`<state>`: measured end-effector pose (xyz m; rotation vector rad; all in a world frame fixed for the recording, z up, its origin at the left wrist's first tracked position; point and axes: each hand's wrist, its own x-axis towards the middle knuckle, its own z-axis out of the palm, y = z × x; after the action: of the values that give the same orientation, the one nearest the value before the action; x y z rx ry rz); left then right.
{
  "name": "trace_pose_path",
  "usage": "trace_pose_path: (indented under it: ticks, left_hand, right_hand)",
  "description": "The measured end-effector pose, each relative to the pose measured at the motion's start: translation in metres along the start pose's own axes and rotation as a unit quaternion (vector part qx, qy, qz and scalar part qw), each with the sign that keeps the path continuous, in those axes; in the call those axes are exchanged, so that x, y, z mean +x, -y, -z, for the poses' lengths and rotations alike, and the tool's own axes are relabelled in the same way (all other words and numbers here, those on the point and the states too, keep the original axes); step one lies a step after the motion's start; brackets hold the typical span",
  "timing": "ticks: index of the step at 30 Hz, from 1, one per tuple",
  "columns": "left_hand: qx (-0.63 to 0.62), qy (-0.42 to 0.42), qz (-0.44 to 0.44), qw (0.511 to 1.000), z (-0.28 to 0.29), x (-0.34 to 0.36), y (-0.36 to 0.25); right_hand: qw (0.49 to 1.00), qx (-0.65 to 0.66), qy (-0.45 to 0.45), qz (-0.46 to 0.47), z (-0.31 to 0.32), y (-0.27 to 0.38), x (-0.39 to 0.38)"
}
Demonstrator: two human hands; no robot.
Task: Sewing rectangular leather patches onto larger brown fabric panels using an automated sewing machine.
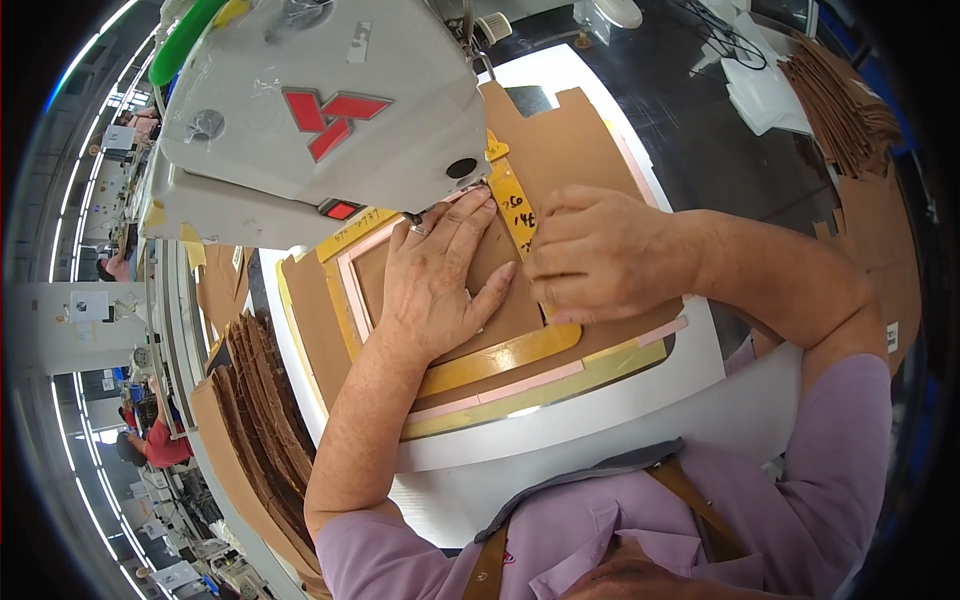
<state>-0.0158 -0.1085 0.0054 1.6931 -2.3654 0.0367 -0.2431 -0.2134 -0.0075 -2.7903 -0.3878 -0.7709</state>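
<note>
My left hand (435,270) lies open, fingers stretched out, on a brown panel (502,305) inside a yellow template frame (490,355) with pink strips along its inner edge. Its fingertips are beside the underside of a grey sewing machine head (245,100), which hides part of the work. My right hand (605,255) is closed over the frame's right bar, fingers curled down; I cannot make out what they hold. The frame rests on a larger brown board (560,130) edged with pink and yellow strips, over a white sheet (690,370).
Brown pieces are stacked at the left (260,400) and at the right (830,100). Black cables (730,45) and white scraps lie at the back right of the dark table (670,100). Other workers (165,445) are at machines far to the left.
</note>
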Motion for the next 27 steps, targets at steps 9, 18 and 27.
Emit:
trace_pose_path:
  ticks: [9,18,27]
  left_hand:
    - [-0.046,-0.01,0.018,0.999,-0.001,-0.001,-0.002]
    - [-0.016,0.002,0.015,1.0,0.002,-0.007,-0.006]
    - [-0.018,0.008,0.011,1.0,0.003,-0.007,-0.011]
  right_hand:
    - [0.999,0.046,0.017,-0.013,0.003,0.016,0.008]
    - [0.992,0.107,0.013,-0.069,0.003,0.018,0.006]
    - [0.994,0.076,0.009,-0.072,-0.003,0.017,0.006]
